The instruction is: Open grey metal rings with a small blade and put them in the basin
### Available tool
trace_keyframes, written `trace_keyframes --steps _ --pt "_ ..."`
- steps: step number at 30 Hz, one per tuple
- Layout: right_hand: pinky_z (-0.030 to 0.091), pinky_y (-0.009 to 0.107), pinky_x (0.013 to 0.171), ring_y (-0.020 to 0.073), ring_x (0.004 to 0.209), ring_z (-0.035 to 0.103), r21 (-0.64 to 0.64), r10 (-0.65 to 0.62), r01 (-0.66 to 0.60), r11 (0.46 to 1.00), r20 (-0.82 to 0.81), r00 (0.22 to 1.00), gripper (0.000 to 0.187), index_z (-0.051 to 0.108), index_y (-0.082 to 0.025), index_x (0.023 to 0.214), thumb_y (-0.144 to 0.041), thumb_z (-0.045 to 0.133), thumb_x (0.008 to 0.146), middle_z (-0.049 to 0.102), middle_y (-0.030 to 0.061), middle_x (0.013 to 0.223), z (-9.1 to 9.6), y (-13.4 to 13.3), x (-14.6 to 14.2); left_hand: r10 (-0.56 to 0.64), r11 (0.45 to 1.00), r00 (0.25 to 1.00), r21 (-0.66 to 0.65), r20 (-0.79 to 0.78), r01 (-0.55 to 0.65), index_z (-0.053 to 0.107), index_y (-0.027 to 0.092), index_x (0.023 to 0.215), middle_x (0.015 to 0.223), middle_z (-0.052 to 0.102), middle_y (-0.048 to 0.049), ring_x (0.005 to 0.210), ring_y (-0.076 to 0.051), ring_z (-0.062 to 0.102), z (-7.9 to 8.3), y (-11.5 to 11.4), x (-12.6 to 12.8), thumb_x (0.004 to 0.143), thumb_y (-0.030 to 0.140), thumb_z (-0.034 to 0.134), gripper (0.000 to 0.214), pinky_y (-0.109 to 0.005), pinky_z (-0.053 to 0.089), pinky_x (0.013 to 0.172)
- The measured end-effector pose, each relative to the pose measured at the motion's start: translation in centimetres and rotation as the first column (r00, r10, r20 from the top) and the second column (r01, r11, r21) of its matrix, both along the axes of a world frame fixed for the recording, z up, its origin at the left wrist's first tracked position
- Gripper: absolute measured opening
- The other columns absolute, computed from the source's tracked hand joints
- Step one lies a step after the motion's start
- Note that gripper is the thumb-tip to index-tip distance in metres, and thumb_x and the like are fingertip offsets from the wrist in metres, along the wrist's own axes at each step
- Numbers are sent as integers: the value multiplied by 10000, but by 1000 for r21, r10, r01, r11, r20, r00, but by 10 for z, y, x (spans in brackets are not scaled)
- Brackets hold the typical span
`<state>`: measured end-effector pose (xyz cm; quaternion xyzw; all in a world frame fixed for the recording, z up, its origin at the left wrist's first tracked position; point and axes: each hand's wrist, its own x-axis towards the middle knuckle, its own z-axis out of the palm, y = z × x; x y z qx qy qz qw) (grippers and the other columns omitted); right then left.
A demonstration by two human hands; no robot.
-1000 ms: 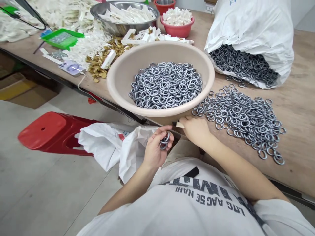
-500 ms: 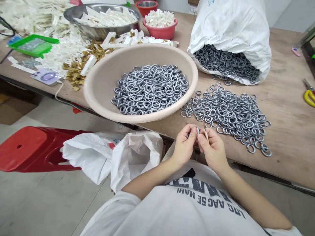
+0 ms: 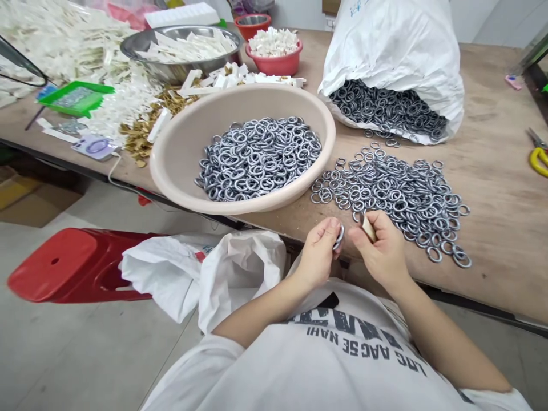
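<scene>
Silver rings [image 3: 339, 237] in left hand [image 3: 317, 254], tab [image 3: 368, 227] in right [image 3: 379, 248].

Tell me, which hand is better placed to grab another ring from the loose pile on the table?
The right hand seems better placed: it rests right beside the loose ring pile, though it pinches a pale strip. The left hand sits farther away and grips metal rings.

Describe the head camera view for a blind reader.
A person's left hand pinches metal rings while the right hand holds a small beige tab beside them, above a wooden table. Silver-grey rings fill a beige basin, spill from a white sack and lie heaped nearby.
</scene>
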<state>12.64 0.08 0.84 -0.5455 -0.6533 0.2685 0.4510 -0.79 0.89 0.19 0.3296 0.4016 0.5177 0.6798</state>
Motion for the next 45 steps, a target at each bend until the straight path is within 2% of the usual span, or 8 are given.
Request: trace_keyframes --steps 6,17,21,26,30,34,39,45 --pt "307 281 620 134 646 503 114 109 -176 978 440 891 352 581 -197 762 -438 475 996 596 14 696 4 -11 4 80 987 994 -142 69 -69 519 170 758 627 396 54 476 -48 318 7 -1 1 808 573 689 440 -183 244 414" --pt "278 286 607 133 623 500 109 99 -170 979 475 874 409 567 -199 708 -469 465 998 586 6 659 2 -8 3 51 991 995 -131 83 -40 499 170 741 605 372 65 463 -41 310 8 -4 2 829 544 680 425 -177 240 420" --pt "252 282 581 147 594 515 -28 -58 80 996 452 890 440 585 -210 773 -518 385 1015 579 -4 627 -4 17 22 -90 992 989 -73 118 99 493 172 718 519 366 71 427 -45 304 4 -12 0 846 543 663 428 -191 235 435" --pt "195 301 572 205 699 598 -54 -49 122 991 701 711 294 638 -223 988 -491 519 965 699 59 895 -7 54 26 -46 995 992 -87 115 57 530 171 766 514 496 46 414 -58 393 1 -7 -16 856 520 657 382 -190 297 440" --pt "177 317 567 225 732 620 -52 -34 130 990 808 589 180 630 -199 1029 -347 589 937 693 102 998 -4 65 15 1 997 999 -75 54 3 616 158 966 759 694 -32 494 -81 546 -1 5 -32 854 497 666 360 -192 383 455" --pt "256 308 594 220 781 604 -12 -117 171 985 683 721 200 632 -189 979 -366 539 964 671 100 979 -1 64 18 69 996 998 -56 14 -68 627 165 987 800 666 -18 544 -80 568 -5 13 -34 844 516 672 382 -183 398 457" --pt "321 270 597 147 658 493 -200 34 -7 980 135 990 255 587 -202 822 -428 566 937 560 -14 709 3 42 16 -13 997 980 72 -201 28 614 180 946 745 578 22 521 -61 463 -8 18 -18 851 518 666 355 -192 338 477" --pt "336 248 562 104 595 406 -314 29 -122 941 -286 958 282 574 -187 825 -456 602 905 495 -37 687 5 29 9 127 949 868 312 -480 34 616 188 941 877 627 -9 776 -122 523 -9 23 -8 870 392 670 223 -226 397 737"
